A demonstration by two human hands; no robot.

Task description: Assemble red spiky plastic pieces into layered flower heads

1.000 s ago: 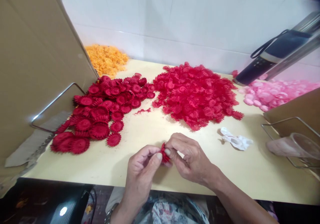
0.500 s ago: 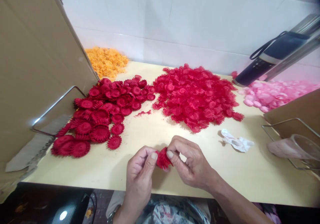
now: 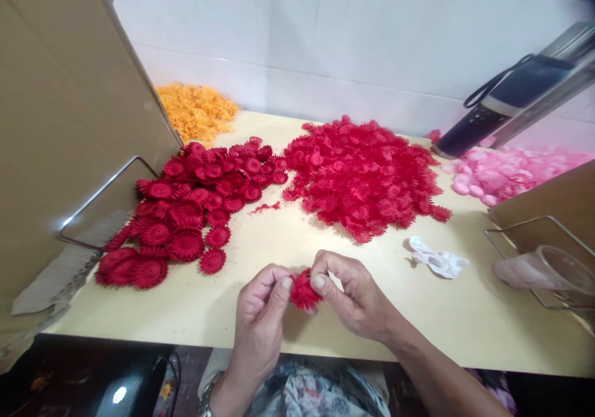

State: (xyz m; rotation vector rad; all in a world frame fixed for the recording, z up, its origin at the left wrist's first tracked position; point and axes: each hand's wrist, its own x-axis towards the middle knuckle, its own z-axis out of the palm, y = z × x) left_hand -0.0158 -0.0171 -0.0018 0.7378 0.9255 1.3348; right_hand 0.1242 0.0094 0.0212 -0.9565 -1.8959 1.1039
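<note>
Between my hands, near the table's front edge, is a red fringed flower piece (image 3: 305, 292), its thin petals pointing outward. My left hand (image 3: 264, 315) pinches its left side between thumb and index finger. On the other side my right hand (image 3: 348, 293) grips the petals with thumb tip and bent index finger. Beyond them lies a large heap of loose red fringed flower pieces (image 3: 365, 178). To the left is a pile of darker red, stacked flower discs (image 3: 186, 212). The fingertips hide part of the held piece.
A cardboard panel (image 3: 69, 95) with a wire handle (image 3: 100, 203) stands on the left. Orange pieces (image 3: 198, 110) lie at the back. On the right are crumpled white tissue (image 3: 439, 260), pink pieces (image 3: 515, 172), a dark bottle (image 3: 506, 104) and a plastic cup (image 3: 543, 269) in a wire holder.
The flower piece has turned slightly in my fingers and shows more of its spread petals. My right fingers have shifted a little on it. The camera view has moved slightly.
</note>
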